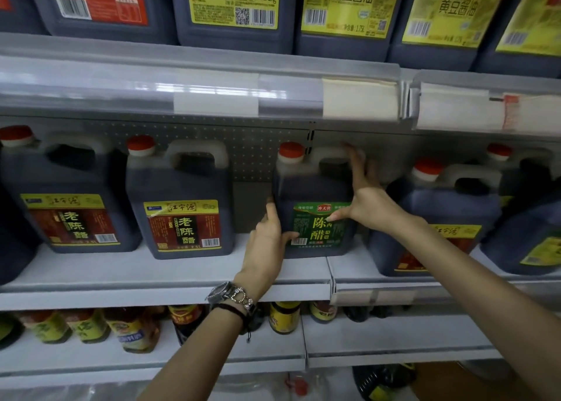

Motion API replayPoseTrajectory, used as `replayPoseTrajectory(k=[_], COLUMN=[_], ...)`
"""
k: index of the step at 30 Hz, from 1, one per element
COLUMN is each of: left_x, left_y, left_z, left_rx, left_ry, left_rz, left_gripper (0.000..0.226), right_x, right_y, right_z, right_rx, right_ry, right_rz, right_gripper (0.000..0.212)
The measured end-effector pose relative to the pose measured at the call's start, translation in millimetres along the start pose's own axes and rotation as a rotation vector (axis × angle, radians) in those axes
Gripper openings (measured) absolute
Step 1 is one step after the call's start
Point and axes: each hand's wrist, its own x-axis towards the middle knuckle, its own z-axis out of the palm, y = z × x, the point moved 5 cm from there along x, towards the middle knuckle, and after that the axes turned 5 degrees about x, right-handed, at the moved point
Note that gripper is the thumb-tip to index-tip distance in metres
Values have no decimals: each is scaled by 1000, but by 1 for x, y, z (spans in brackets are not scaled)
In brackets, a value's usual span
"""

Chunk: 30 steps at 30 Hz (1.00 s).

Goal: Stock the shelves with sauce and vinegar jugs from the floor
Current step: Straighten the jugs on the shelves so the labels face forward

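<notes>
A dark vinegar jug with a green label [312, 188] and a red cap stands upright on the middle shelf [182, 276], set back from its front edge. My left hand [267, 242] is at the jug's lower left corner, thumb on the label and index finger up its left side. My right hand [370, 200] presses on the jug's right side, thumb on the label and fingers spread up by the handle. The jug is held between both hands.
Two red-label vinegar jugs [179, 206] [66, 200] stand to the left, with a narrow gap [252, 206] before the green one. Another jug [449, 212] crowds in on the right. Soy sauce jugs [233, 5] fill the upper shelf; small bottles [133, 330] line the lower one.
</notes>
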Motion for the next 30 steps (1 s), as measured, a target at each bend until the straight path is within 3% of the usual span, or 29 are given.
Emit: replayPoseTrajectory(k=[11,17,21,30], left_x=[-5,-6,-6,-1], left_y=[15,9,16,-1], left_z=[-15,-15,-17,-42], left_rx=[30,-35,4,35], left_ry=[51,46,36,89], left_rz=[18,35,10,2], left_gripper=[72,65,59,50], right_x=[-7,-12,-17,-14], right_y=[4,17,17,-10], right_z=[1,11,11,32], right_rx=[40,112,187,193], right_ry=[44,-16,42,58], right_rz=[-22,86,129,67], right_gripper=[134,141,137,133])
